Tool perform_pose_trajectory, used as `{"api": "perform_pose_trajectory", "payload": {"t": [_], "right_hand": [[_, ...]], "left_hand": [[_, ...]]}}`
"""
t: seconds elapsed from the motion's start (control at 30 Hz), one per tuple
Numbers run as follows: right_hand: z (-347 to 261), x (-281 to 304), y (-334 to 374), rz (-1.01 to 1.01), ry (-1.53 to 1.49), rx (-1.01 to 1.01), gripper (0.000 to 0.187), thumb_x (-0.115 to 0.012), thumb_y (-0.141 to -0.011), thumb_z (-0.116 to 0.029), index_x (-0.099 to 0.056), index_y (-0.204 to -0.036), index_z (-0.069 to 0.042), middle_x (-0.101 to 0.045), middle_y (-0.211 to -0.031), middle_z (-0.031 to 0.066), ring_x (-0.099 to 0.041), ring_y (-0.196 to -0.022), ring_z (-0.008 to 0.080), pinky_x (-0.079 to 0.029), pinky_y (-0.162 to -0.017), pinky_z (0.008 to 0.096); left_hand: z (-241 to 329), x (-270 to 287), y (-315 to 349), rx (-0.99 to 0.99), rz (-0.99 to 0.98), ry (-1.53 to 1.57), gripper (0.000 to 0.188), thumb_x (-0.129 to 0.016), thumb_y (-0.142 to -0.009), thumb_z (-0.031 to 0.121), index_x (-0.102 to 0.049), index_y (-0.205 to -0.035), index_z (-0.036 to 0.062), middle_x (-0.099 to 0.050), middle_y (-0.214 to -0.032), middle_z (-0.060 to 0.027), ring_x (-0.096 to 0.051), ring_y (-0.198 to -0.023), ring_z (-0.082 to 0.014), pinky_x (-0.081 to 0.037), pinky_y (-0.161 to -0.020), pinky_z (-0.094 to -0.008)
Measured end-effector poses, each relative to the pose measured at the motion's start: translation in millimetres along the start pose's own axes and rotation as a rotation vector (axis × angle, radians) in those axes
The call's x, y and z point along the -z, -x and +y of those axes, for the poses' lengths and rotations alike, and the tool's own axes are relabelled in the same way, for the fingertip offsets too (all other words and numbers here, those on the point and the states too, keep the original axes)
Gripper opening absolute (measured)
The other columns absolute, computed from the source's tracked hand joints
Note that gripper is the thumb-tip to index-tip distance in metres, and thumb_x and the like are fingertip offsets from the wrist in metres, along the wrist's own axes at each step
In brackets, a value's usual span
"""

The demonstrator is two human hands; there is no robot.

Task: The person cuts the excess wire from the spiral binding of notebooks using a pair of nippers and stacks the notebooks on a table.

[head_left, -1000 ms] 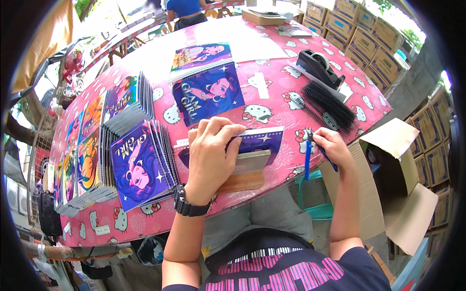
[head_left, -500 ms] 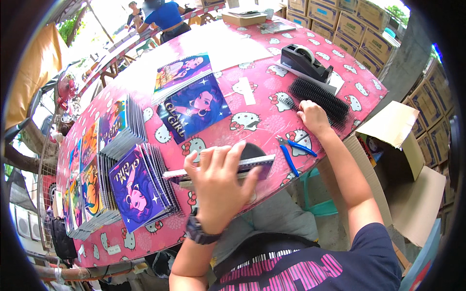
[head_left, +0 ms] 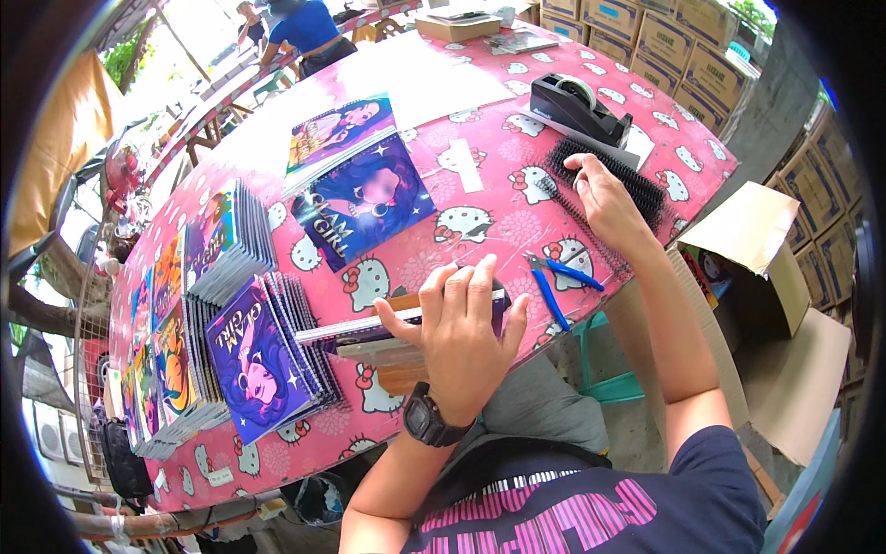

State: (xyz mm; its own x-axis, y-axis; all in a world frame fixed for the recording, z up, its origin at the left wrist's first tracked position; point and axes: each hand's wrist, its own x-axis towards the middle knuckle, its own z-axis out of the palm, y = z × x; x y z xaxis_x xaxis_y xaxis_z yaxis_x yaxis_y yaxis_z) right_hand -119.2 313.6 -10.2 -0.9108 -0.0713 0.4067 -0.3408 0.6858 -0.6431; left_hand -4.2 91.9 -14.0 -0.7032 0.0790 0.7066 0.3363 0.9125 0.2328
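My left hand [head_left: 461, 319], with a black watch on its wrist, lies across a stack of loose pages [head_left: 360, 328] with a purple cover. Its fingers are stretched and spread over the long edge. A brown wood-like piece [head_left: 406, 380] shows beneath. On the right, my right hand [head_left: 604, 198] has its fingers pinched together at a dark spiral coil [head_left: 577, 217], beside a pile of black spiral coils [head_left: 637, 183]; the grip is partly hidden. Blue-handled cutters [head_left: 560, 284] lie between my hands. Two purple-covered and orange-covered notebooks [head_left: 365, 198] lie farther off.
Stacked spiral notebooks [head_left: 263, 355] fill the table's left side. A black tape dispenser [head_left: 581, 109] stands beyond the coils. An opened cardboard box [head_left: 748, 245] sits to the right below the pink table [head_left: 498, 138]. Cartons are piled behind; people stand at another table.
My left hand has flattened and spread its fingers over the pages, moving slightly right. My right hand has moved up and over the coil pile, with a coil now trailing beside it.
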Motion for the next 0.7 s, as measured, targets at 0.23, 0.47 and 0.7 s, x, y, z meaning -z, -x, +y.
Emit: {"api": "perform_pose_trajectory", "payload": {"t": [0.23, 0.47, 0.7], "right_hand": [[-79, 24, 67, -0.527, -0.435, -0.049, 0.024, -0.044, -0.101, -0.019, -0.054, -0.118, -0.005, -0.058, -0.087, 0.0091, -0.055, -0.08, 0.0153, -0.046, -0.075, 0.0313], [-78, 9, 73, -0.403, -0.401, 0.178, 0.026, -0.052, -0.098, -0.017, -0.058, -0.121, -0.006, -0.055, -0.074, 0.0057, -0.051, -0.068, 0.0158, -0.044, -0.067, 0.0278], [-89, 10, 80, -0.312, -0.344, 0.285, 0.019, -0.061, -0.089, -0.007, -0.066, -0.107, -0.002, -0.06, -0.079, 0.0062, -0.056, -0.072, 0.0158, -0.045, -0.065, 0.0292]], "left_hand": [[-4, 6, 0, -0.037, -0.088, 0.041, 0.031, -0.07, -0.079, 0.03, -0.066, -0.105, 0.0127, -0.063, -0.096, -0.0008, -0.055, -0.102, -0.0187, -0.01, -0.111, -0.0507], [-33, 36, -9, -0.098, -0.156, 0.32, 0.015, -0.074, -0.075, 0.014, -0.071, -0.091, 0.0132, -0.065, -0.084, -0.0008, -0.06, -0.083, -0.0184, -0.032, -0.089, -0.0357], [-32, 35, -8, -0.188, -0.193, 0.434, 0.018, -0.075, -0.073, 0.016, -0.071, -0.091, 0.0135, -0.066, -0.084, -0.0011, -0.06, -0.081, -0.0178, -0.033, -0.079, -0.0339]]}}
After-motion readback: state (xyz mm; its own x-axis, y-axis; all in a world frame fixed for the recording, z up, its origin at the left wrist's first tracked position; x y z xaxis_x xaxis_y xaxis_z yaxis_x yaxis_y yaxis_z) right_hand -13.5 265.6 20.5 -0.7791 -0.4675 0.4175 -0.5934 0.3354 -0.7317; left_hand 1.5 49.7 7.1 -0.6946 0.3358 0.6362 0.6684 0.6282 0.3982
